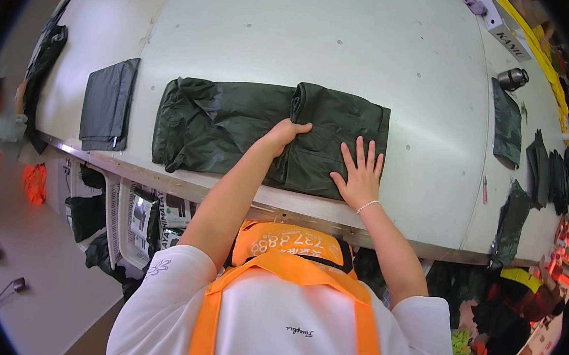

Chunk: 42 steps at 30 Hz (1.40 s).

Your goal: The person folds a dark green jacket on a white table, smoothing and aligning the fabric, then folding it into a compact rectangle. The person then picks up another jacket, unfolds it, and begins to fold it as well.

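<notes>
Two hands on dark green garment [267, 139]: left hand [287, 134] pinching fold, right hand [360, 174] fingers splayed flat.

White table [324, 32]. Folded dark cloth [107, 104] left of centre, near the front edge. Another dark piece [46, 55] hangs over the far left edge. Dark bag pieces [506, 122] at right, stacked ones [548, 175] further right, one [512, 221] draped over the front edge. Metal cylinder [512, 78] near a white box [504, 22]; yellow strip [535, 54] along the right rim. Bins [135, 218] under the table. Orange bag [35, 183] on the floor. Another person [2, 116] at far left.
</notes>
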### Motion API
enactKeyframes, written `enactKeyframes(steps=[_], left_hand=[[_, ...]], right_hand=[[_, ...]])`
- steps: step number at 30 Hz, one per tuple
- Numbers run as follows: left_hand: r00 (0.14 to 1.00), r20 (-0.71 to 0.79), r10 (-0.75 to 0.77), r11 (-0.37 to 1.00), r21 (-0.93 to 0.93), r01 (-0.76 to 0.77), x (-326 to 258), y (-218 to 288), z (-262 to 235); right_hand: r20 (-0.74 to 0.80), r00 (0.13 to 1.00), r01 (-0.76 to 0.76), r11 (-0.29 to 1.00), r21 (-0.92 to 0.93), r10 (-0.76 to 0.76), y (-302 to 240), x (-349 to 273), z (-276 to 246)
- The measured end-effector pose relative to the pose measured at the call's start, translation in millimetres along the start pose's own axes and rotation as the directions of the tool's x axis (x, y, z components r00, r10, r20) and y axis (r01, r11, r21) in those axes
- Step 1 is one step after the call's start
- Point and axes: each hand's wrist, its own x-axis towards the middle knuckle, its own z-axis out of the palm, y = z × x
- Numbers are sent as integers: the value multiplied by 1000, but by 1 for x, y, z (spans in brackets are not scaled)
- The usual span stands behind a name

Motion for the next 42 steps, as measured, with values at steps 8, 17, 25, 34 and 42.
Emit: enactKeyframes(steps=[8, 17, 25, 34, 42], left_hand=[[992, -70, 105, 947, 311, -78, 1, -4, -5], [-246, -752, 612, 763, 643, -65, -150, -88, -162], [591, -790, 161, 614, -389, -687, -140, -42, -198], [545, -210, 811, 580, 407, -706, -149, 5, 37], [643, 472, 604, -202, 870, -449, -61, -104, 108]], right_hand=[[-76, 990, 127, 987, 98, -119, -32, 66, -8], [-74, 986, 153, 988, 13, -152, -43, 68, 0], [155, 967, 216, 974, -72, -203, -59, 75, 16], [299, 947, -200, 515, 834, -116, -26, 94, 21], [531, 847, -430, -589, 684, -1, 89, 90, -6]])
